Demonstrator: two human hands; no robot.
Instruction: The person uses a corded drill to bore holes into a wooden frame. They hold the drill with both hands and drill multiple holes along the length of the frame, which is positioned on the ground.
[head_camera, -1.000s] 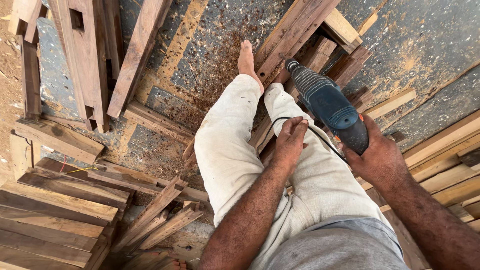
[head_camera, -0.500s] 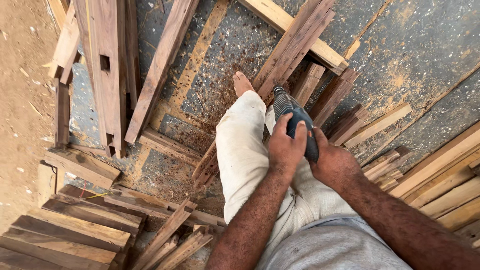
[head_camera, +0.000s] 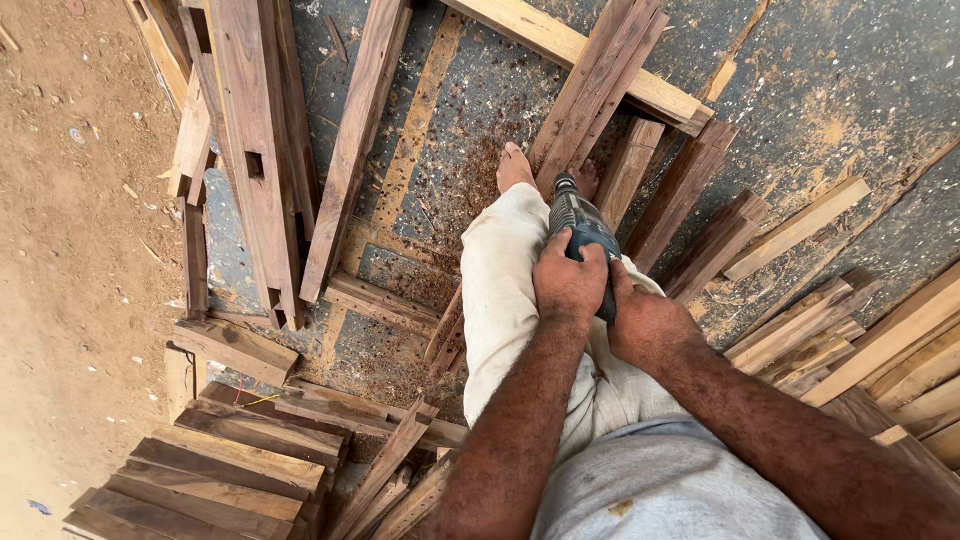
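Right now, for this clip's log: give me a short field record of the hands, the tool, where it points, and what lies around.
left hand: wrapped over the top of the drill body
right hand: gripping the drill's rear, beside the left hand
tool: blue-grey power drill, nose pointing down
under the nose: dark wooden plank, by a bare foot
legs: pale trousers
ground: grey sheet strewn with wood shavings
left side: stacked wooden slats, bare dirt
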